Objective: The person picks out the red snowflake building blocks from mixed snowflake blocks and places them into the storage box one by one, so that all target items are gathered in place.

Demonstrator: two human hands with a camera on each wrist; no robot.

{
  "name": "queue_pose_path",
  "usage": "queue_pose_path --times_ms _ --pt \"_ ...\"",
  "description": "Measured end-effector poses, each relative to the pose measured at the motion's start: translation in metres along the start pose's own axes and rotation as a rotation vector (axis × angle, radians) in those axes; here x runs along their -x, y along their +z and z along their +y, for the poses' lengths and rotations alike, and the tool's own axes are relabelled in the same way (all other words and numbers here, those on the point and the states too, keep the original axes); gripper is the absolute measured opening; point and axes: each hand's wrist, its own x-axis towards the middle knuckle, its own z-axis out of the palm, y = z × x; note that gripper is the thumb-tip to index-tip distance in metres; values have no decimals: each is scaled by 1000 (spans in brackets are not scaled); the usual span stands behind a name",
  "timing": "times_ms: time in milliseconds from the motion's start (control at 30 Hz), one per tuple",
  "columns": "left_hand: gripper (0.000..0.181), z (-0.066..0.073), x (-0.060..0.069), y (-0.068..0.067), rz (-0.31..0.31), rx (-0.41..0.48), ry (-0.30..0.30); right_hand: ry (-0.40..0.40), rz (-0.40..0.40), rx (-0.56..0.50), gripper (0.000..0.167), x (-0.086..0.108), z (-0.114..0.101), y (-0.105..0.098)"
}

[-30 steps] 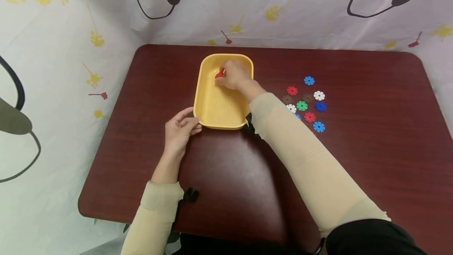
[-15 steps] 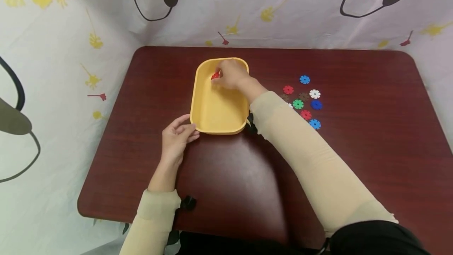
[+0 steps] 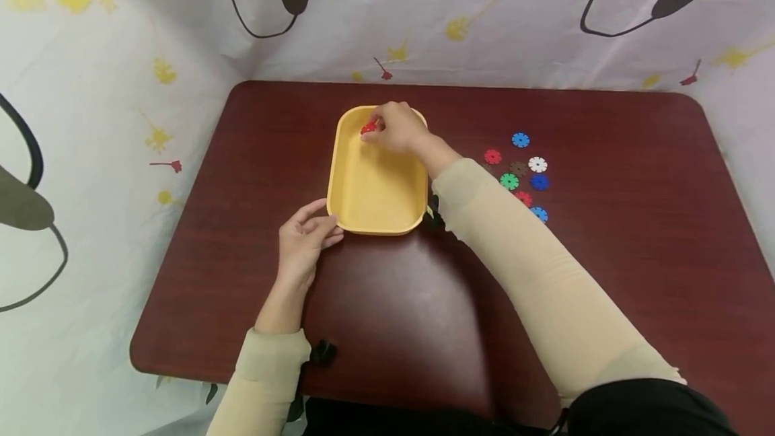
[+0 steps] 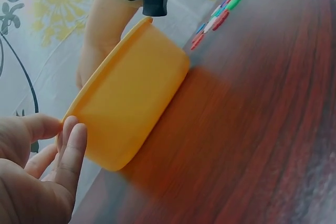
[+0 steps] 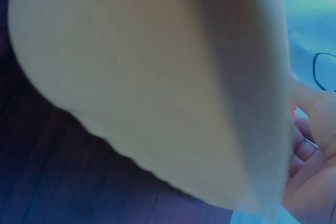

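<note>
In the head view, the left hand [image 3: 301, 242] is at the near left corner of a yellow plastic tray [image 3: 340, 173]. The left wrist view shows thumb and fingers pinching the rim of that tray [image 4: 131, 93] from outside. Over the tray's far part, the right hand [image 3: 398, 128] pinches a small red notched disc [image 3: 368, 128], partly covered by the fingers. A beige sleeve [image 5: 147, 87] fills most of the right wrist view; only part of the right hand [image 5: 317, 156] and a sliver of red show.
Loose notched discs lie right of the tray: blue [image 3: 521, 140], white [image 3: 537, 165], green [image 3: 509, 182], red [image 3: 492, 157] and others, some hidden by the right sleeve [image 3: 533, 268]. They lie on a dark red wooden table [image 3: 636, 221]. Patterned cloth [image 3: 533, 32] hangs behind.
The tray and left hand have shifted slightly nearer the body. The right hand keeps hold of the red disc above the tray. The head view itself has shifted a little.
</note>
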Motion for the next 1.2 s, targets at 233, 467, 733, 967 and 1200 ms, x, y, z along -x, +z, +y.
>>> queue_pose_path --times_ms 233,467,733,967,1200 --pt "42 -2 0 5 -8 21 16 57 30 -97 35 -4 -2 -8" --pt "41 -3 -1 7 -8 31 14 54 -25 -14 38 -9 -12 -13" --pt "38 -6 0 9 -6 30 12 115 8 -76 41 -18 -8 -11" --pt "40 -6 3 10 -22 43 16 91 -14 -99 36 -17 -3 3" --pt "40 -6 6 13 -33 61 23 39 -44 -74 28 -17 4 12"
